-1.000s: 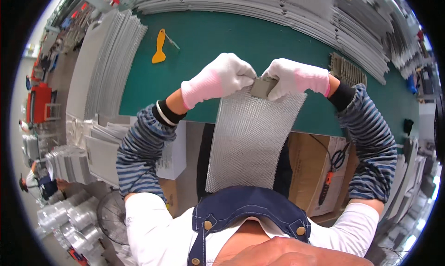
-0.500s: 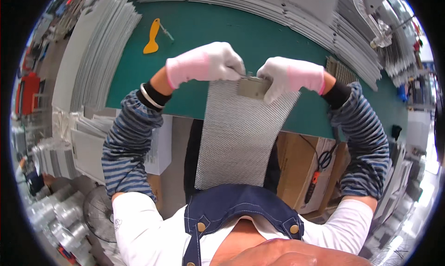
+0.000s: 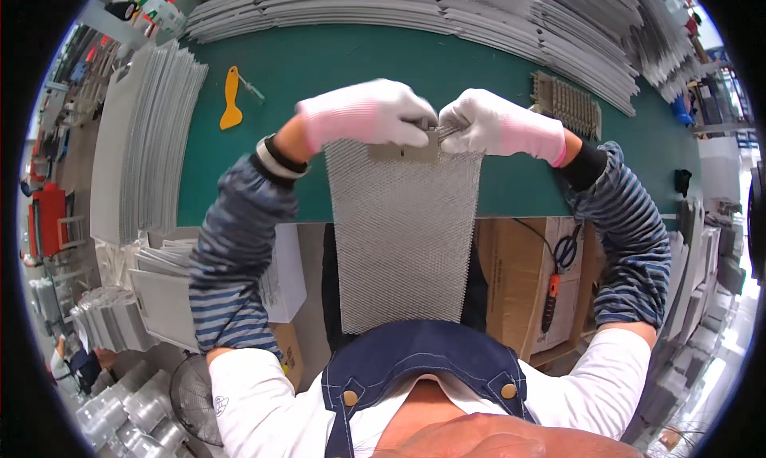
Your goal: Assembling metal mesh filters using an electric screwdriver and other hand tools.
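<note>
A grey metal mesh sheet [image 3: 403,234] hangs from the table edge down to my apron. Along its far end sits a small flat grey metal plate [image 3: 411,150]. My left hand [image 3: 371,113], in a white glove with a pink cuff, is closed on the plate from above, thumb and fingers pressed together. Close beside it, my right hand [image 3: 495,124], gloved the same way, pinches the mesh's far edge just right of the plate. The fingertips of both hands nearly meet, and they hide how plate and mesh join.
On the green table [image 3: 319,67] lie a yellow scraper [image 3: 230,99] and a thin tool [image 3: 251,89]. A stack of small metal strips [image 3: 566,105] rests at the right. Panel stacks [image 3: 152,139] line the left and far sides. Below hang black-handled scissors [image 3: 566,250] and an orange-and-black tool [image 3: 550,302].
The mesh sheet has swung left and hangs straighter. My left hand now covers part of the plate; my right hand has gone from the plate to the mesh edge. The view has shifted.
</note>
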`<state>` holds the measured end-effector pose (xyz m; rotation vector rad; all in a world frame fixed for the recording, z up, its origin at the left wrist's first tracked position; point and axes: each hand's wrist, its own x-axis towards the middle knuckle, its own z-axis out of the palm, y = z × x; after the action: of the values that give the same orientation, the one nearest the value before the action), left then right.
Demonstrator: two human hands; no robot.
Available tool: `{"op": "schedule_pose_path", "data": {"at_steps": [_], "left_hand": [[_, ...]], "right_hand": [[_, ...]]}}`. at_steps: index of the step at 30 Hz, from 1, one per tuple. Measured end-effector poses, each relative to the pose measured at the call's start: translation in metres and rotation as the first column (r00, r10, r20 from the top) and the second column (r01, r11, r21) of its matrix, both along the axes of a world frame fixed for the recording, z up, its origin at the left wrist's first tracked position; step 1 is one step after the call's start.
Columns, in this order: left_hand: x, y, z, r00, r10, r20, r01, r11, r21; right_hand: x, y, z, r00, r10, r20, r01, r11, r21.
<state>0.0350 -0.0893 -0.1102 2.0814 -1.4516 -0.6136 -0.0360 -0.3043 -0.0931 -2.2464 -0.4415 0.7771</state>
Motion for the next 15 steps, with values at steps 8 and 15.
{"op": "schedule_pose_path", "data": {"at_steps": [8, 15], "left_hand": [[-0.084, 0.087, -0.053, 0.400, 0.399, -0.825, -0.831, 0.538, -0.143], [-0.092, 0.105, -0.017, 0.540, 0.258, -0.801, -0.738, 0.603, -0.303]], "right_hand": [[0.069, -0.062, -0.007, 0.994, -0.058, 0.094, 0.050, 0.995, 0.089], [0.110, -0.164, -0.098, 0.605, 0.145, 0.783, 0.575, 0.601, -0.555]]}}
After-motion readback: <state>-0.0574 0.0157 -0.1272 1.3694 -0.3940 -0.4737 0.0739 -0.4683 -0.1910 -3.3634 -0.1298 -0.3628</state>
